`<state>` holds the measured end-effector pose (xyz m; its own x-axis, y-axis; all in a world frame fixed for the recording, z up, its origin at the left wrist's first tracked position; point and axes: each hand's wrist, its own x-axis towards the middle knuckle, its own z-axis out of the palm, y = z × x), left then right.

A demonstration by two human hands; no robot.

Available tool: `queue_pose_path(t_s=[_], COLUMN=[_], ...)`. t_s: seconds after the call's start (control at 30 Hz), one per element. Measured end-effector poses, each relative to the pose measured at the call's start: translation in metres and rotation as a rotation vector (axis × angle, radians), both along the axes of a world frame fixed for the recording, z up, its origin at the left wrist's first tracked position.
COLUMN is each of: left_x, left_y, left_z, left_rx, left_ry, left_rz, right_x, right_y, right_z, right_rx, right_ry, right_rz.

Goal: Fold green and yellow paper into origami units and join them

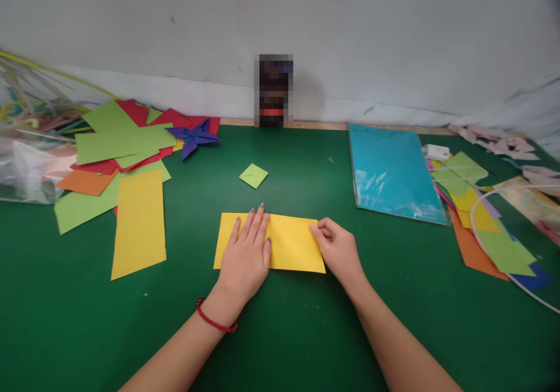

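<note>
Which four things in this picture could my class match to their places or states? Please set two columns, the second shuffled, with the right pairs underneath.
Things
1. Left hand
2. Right hand
3. Small green folded paper
4. Purple paper star

Places or states
A. At the edge of the pile of coloured paper on the left
B. Fingers laid flat on the middle yellow sheet
C. Lying on the green table, apart from the other papers
D. Thumb and finger at the middle yellow sheet's right edge

Right pairs: 1-B, 2-D, 3-C, 4-A
</note>
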<state>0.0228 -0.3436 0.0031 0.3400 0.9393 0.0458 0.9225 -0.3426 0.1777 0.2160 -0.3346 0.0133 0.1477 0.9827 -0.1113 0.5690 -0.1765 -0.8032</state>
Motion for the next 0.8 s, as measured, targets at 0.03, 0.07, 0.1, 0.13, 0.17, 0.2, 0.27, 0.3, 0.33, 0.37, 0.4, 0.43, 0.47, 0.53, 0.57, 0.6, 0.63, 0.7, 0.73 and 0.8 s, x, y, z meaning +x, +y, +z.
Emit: queue_pose_path(t_s=[0.03,0.07,0.1,0.13,0.17,0.2,0.27,0.3,0.33,0.37,0.4,0.43,0.47,0.53,0.57,0.6,0.63,0.7,0.73,0.8], left_x=[0.0,0.0,0.0,0.0,0.0,0.0,0.0,0.0,0.0,0.0,0.0,0.0,-0.001,-0.001,-0.001,-0.001,-0.001,-0.001,-0.001,-0.001], left_y=[0.0,0.0,0.0,0.0,0.0,0.0,0.0,0.0,0.0,0.0,0.0,0.0,0.0,0.0,0.0,0.0,0.0,0.0,0.0,0.0], left_z=[0.0,0.0,0.0,0.0,0.0,0.0,0.0,0.0,0.001,0.001,0.001,0.001,0.001,0.0,0.0,0.0,-0.001,0.0,0.0,0.001], left_rx=[0.002,0.004,0.008,0.011,0.011,0.008,0.0,-0.002,-0.003,-0.002,-0.001,-0.001,-0.001,0.003,0.006,0.009,0.012,0.011,0.007,-0.004], left_ry=[-0.002,-0.005,-0.008,-0.009,-0.008,-0.006,0.0,0.0,0.0,-0.003,-0.006,-0.009,-0.012,-0.015,-0.015,-0.016,-0.017,-0.016,-0.015,-0.009], left_rz=[0.002,0.004,0.007,0.009,0.01,0.011,0.01,0.009,0.008,0.007,0.006,0.005,0.006,0.005,0.005,0.004,0.003,0.001,0.001,0.002], right_x=[-0.001,-0.001,-0.001,-0.002,-0.002,-0.002,-0.001,-0.001,-0.001,-0.001,-0.001,-0.001,-0.002,-0.004,-0.004,-0.005,-0.005,-0.004,-0.003,-0.002], right_y=[-0.001,-0.002,-0.003,-0.003,-0.004,-0.005,-0.005,-0.005,-0.005,-0.005,-0.005,-0.005,-0.005,-0.006,-0.007,-0.008,-0.008,-0.009,-0.01,-0.01], right_z=[0.0,0.0,0.0,0.0,0.0,0.0,0.0,0.0,0.0,0.001,0.002,0.003,0.005,0.008,0.009,0.01,0.01,0.01,0.009,0.007], right_rx=[0.008,0.013,0.016,0.016,0.013,0.008,-0.003,-0.008,-0.012,-0.014,-0.015,-0.015,-0.021,-0.059,-0.086,-0.111,-0.128,-0.122,-0.106,-0.075], right_ry=[-0.006,-0.012,-0.015,-0.013,-0.007,0.002,0.018,0.02,0.021,0.022,0.028,0.04,0.061,0.125,0.16,0.186,0.2,0.183,0.159,0.111], right_rz=[-0.002,-0.005,-0.009,-0.015,-0.02,-0.024,-0.026,-0.026,-0.028,-0.031,-0.035,-0.041,-0.045,-0.056,-0.06,-0.061,-0.058,-0.047,-0.04,-0.03])
